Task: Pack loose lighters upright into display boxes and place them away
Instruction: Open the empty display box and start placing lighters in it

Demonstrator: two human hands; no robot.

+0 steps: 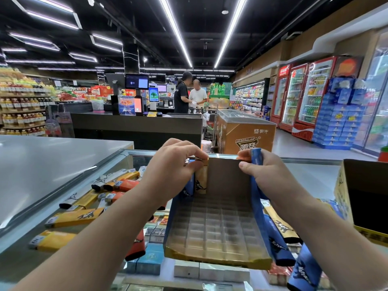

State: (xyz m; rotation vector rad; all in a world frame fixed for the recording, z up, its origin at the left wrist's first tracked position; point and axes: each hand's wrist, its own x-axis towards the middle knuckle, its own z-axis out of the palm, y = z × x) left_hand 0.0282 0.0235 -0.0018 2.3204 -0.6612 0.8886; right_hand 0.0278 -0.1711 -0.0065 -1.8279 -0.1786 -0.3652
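Standing on the glass counter (310,177), the display box (216,232) has two lighters upright in its far-left corner, where the left hand (174,164) pinches the tan lighter (201,179), while the right hand (266,175) curls around a blue lighter (256,156) at the box's far-right wall, loose lighters (117,183) lying left of the box.

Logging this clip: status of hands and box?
Left hand seating lighters in display box corner. Right hand grips blue lighter. Nothing blocking.
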